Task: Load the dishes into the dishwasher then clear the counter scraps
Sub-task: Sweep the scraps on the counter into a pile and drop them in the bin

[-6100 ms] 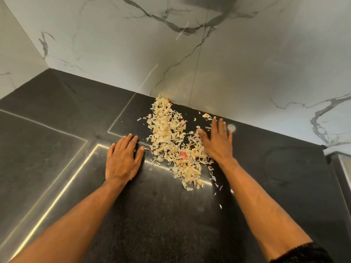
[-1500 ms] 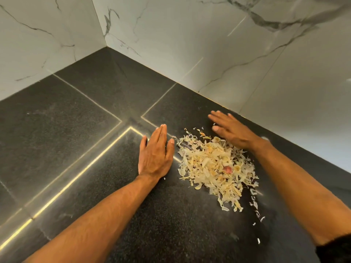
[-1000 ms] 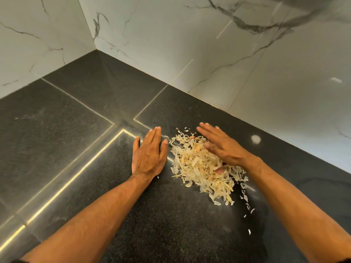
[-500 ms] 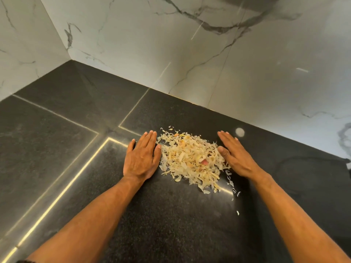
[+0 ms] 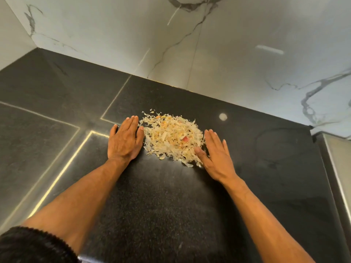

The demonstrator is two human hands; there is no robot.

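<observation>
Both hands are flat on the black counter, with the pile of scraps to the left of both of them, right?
Not quite. The scraps lie between the hands, not left of both: the head view shows the left hand on one side and the right hand on the other. Both are flat on the black counter.

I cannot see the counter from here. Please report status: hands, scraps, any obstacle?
Left hand open, flat beside pile. Right hand open, flat on other side. Scraps heaped between them on counter. No obstacle visible.

Both hands [image 5: 171,147] flat, fingers straight
</observation>
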